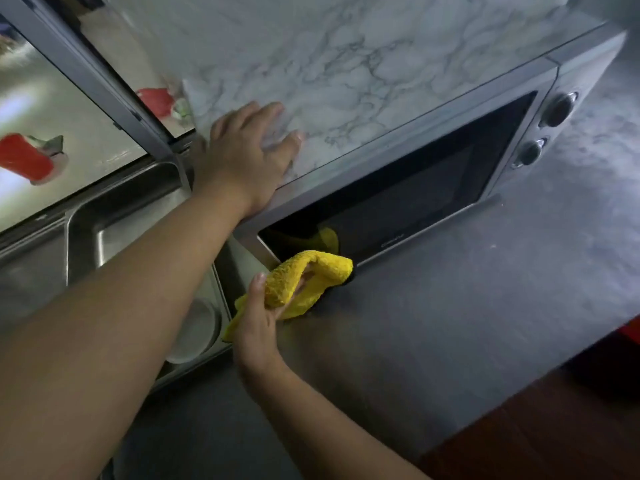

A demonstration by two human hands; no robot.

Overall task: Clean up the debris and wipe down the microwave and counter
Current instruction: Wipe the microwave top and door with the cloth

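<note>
right hand [258,327] fingers [303,280] wrapped in yellow cloth [308,277] against microwave [398,202] door.

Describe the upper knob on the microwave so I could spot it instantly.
Find the silver microwave on the grey counter. Right of its dark door window sits a narrow control panel with two round dark knobs. The upper knob is the larger one, farther from the counter.

L hand [247,157]: flat, fingers straight and spread, palm down, arm extended. R hand [261,318]: fingers curled, gripping cloth [304,280], forearm angled up.
</note>
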